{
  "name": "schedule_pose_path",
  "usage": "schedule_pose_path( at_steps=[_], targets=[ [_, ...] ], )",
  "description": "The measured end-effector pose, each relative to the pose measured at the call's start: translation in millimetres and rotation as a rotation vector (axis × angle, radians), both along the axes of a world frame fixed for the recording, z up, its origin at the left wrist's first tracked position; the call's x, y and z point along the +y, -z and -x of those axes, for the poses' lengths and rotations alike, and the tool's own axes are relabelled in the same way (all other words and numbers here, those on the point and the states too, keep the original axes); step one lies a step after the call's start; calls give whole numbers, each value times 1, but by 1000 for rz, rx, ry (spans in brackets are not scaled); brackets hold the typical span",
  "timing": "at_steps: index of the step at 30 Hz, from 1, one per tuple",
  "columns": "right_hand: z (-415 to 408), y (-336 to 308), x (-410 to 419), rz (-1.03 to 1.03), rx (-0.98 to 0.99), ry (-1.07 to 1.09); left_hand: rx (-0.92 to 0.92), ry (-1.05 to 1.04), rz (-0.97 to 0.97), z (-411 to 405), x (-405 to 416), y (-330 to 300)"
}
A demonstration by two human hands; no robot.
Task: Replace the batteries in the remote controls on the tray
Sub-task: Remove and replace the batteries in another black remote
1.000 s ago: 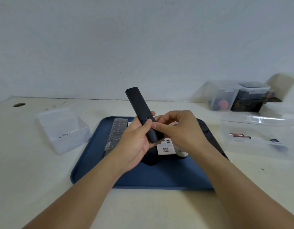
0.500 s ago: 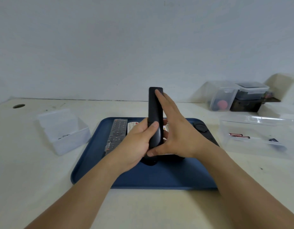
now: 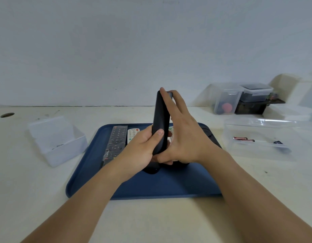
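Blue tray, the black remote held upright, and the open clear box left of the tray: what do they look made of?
The blue tray looks like matte moulded plastic: even colour, rounded raised rim. The black remote looks like smooth satin plastic with a soft sheen down its edge. The open clear box looks like frosted translucent plastic; the table shows dimly through its walls.

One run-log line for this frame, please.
left hand: grips black remote upright | right hand: fingers flat along it | above tray
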State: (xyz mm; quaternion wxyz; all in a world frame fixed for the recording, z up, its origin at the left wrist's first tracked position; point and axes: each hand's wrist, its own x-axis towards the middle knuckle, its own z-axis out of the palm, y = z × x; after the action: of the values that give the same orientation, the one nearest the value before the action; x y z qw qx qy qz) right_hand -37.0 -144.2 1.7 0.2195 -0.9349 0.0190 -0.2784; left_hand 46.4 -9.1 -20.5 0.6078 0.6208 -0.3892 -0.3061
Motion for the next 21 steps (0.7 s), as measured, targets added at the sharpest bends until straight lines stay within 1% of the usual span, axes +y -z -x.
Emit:
schedule_pose_path(
  at_steps=[1,2,4,6,7,8,9,11,12,13,14,15,17,19,21],
  targets=[
    [0,0,0,-43,-28,-8,34,0,18,2,0,-1],
    [-2,1,-1,-145,-57,-23,85,-7,45,3,-1,-2],
    [-3,-1,-8,-496,-66,-83,217,-50,86,8,-2,-7],
    [-1,-6,-16,-926,47,-252,312,-108,50,7,-2,-10],
    [0,-8,-15,-1097,127,-359,343,-122,20,7,-2,-11],
    [0,-9,-12,-1196,169,-422,370,-125,-3,7,-1,-13],
    [-1,-6,-10,-1233,172,-439,389,-121,-20,9,-1,-14],
    [-4,-3,-7,-1237,132,-407,379,-127,-46,12,-3,-13],
    [-5,-3,-7,-1227,115,-370,327,-143,-54,14,-4,-11],
    [-5,-5,-9,-1203,95,-312,217,-172,-59,14,-6,-8],
    [-3,-7,-14,-1163,66,-217,50,-215,-60,13,-7,-4],
    [0,-11,-20,-1100,26,-72,-153,-273,-47,10,-8,0],
    [7,-15,-37,-889,-18,278,-528,-405,-1,0,-6,6],
    [15,-15,-53,-642,58,539,-775,-443,-10,-8,-4,10],
    [17,-12,-58,-446,235,657,-928,-347,-60,-15,-4,15]
  ],
)
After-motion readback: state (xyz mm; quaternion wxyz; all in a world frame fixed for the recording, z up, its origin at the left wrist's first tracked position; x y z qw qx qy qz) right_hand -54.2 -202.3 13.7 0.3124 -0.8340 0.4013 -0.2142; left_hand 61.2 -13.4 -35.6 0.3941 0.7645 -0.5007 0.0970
